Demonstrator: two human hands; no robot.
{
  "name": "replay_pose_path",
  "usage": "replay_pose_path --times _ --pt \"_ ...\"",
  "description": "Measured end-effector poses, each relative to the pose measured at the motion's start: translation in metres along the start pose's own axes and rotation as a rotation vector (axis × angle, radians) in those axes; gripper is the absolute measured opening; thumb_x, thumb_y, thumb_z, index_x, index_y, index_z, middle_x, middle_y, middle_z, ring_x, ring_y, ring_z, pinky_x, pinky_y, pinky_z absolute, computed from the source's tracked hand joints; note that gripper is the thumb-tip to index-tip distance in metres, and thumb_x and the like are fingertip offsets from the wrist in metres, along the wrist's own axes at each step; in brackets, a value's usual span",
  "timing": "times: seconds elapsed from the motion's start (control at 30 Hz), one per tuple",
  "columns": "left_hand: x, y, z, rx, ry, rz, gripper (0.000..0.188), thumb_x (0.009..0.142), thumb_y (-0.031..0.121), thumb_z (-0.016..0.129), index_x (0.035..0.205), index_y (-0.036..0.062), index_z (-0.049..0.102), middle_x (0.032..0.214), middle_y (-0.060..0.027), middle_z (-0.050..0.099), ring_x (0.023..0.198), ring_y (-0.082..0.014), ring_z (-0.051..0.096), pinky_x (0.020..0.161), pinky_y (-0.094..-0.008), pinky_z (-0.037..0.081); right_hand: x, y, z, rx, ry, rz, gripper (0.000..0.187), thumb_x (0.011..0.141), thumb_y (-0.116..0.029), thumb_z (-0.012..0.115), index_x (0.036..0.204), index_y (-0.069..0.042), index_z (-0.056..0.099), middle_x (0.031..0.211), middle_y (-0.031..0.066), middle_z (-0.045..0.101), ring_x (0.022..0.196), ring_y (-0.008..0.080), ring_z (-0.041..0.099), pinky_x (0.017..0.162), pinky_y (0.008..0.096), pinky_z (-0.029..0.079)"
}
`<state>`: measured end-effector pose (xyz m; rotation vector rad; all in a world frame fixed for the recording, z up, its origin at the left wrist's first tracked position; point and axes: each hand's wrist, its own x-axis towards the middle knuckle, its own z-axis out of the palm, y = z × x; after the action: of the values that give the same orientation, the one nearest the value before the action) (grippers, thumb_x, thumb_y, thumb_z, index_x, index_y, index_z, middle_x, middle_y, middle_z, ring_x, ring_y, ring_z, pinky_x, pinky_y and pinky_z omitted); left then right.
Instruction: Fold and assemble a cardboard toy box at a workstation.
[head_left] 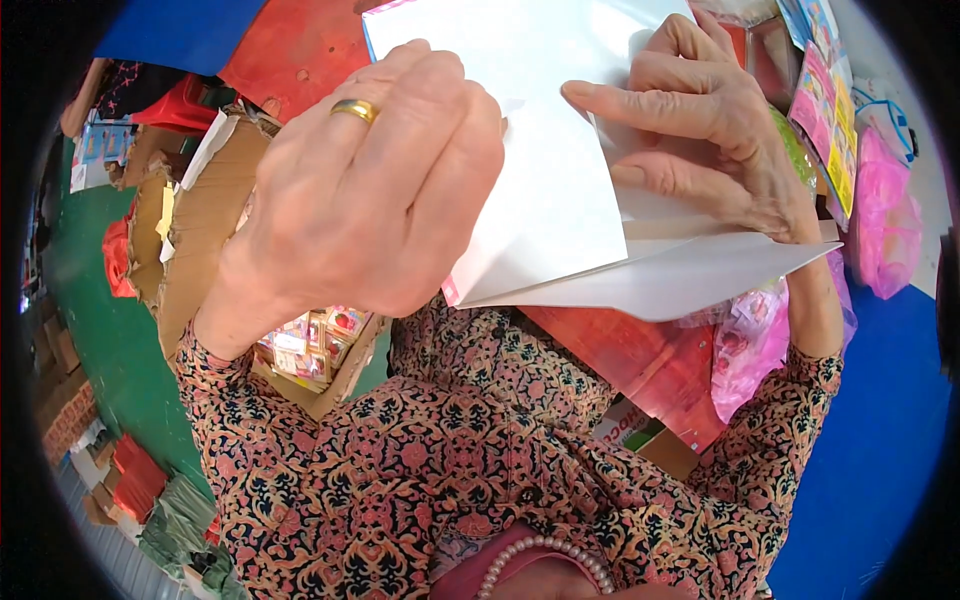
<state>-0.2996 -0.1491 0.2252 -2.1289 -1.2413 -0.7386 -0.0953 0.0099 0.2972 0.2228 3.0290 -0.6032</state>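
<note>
I hold a folded sheet of white card close under the camera with both hands. My left hand, a gold ring on one finger, grips its left side, fingers curled over the front. My right hand pinches the upper right part, thumb on the front and fingers bent over the fold. A lower flap of the white card sticks out to the right below my right hand. My sleeves are a dark flowered fabric.
A torn cardboard box stands at the left with small colourful packets in it. Pink plastic bags lie at the right, on a red sheet over blue cloth. Green floor shows at left.
</note>
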Motion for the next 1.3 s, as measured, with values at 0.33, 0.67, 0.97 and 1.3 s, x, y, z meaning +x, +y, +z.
replay_pose_path --times 0.33,0.67,0.97,1.3 --pt "0.002 0.003 0.002 0.005 -0.018 0.007 0.020 0.076 -0.005 0.071 0.094 -0.0107 0.064 0.093 -0.0220 0.066 0.084 -0.0326 0.069 0.072 -0.0346 0.058 -0.002 0.012 0.014 0.022 0.091 -0.070 0.045 0.085 -0.023 0.072 0.129 -0.021 0.063 0.070 -0.0032 0.051 0.077 0.0159 0.045 0.092 0.0485 0.030" --pt "0.010 0.005 -0.002 0.058 -0.031 -0.025 0.019 0.076 -0.003 0.072 0.094 -0.0046 0.066 0.093 -0.0156 0.069 0.079 -0.0252 0.070 0.061 -0.0263 0.053 -0.003 0.004 0.006 0.022 0.056 0.007 0.043 0.086 -0.023 0.071 0.129 -0.022 0.063 0.068 -0.0029 0.048 0.074 0.0157 0.042 0.088 0.0427 0.032" --pt "0.009 0.006 0.002 0.076 -0.001 -0.072 0.017 0.076 -0.001 0.073 0.093 0.0001 0.068 0.093 -0.0121 0.070 0.072 -0.0203 0.069 0.056 -0.0236 0.051 -0.004 0.008 0.010 -0.020 0.080 -0.046 0.041 0.083 -0.024 0.075 0.123 -0.019 0.068 0.069 -0.0026 0.053 0.073 0.0146 0.043 0.082 0.0370 0.033" --pt "0.013 0.014 0.001 0.107 0.000 -0.118 0.019 0.076 -0.004 0.073 0.094 -0.0018 0.067 0.093 -0.0134 0.069 0.076 -0.0232 0.069 0.060 -0.0253 0.053 0.011 0.023 0.014 -0.012 0.037 -0.010 0.029 0.084 -0.028 0.073 0.109 -0.014 0.074 0.073 -0.0031 0.059 0.077 0.0154 0.045 0.082 0.0359 0.034"
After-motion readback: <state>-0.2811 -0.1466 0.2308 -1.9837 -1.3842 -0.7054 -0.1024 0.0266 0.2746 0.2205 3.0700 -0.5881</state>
